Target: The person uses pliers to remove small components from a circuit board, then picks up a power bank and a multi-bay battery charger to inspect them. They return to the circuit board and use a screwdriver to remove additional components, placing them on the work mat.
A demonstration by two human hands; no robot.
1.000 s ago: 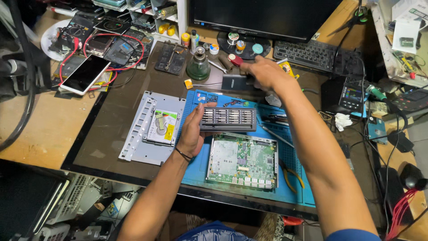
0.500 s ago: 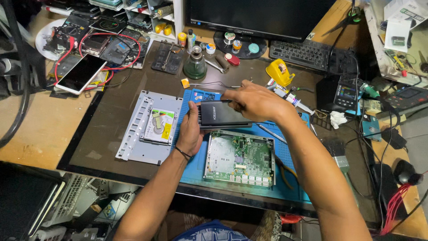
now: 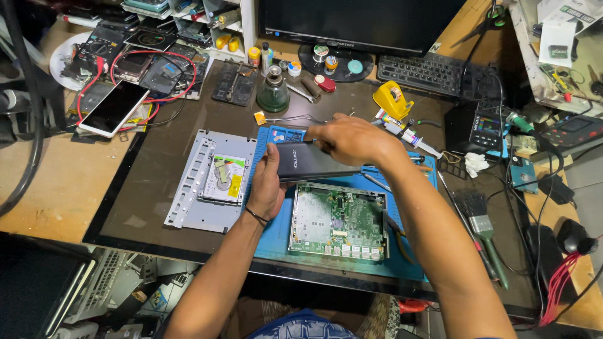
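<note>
I hold a flat black casing (image 3: 309, 162) level above the blue work mat (image 3: 276, 242). My left hand (image 3: 266, 186) grips its left end. My right hand (image 3: 349, 139) rests over its right end and holds a thin metal tool whose tip points left. Just below the casing a green circuit board (image 3: 338, 221) lies on the mat. Left of my left hand a grey metal plate (image 3: 188, 188) carries a silver hard drive (image 3: 222, 179).
A dark monitor (image 3: 358, 22) and keyboard (image 3: 427, 73) stand at the back. A glass bottle (image 3: 274, 93), a yellow tape dispenser (image 3: 392, 98), a white phone (image 3: 114, 108), red wires and a brush (image 3: 482, 229) surround the mat. A small meter (image 3: 480, 130) sits at the right.
My right hand came back from the far side of the desk to the casing. The casing has been turned from its ribbed face to its smooth black face.
</note>
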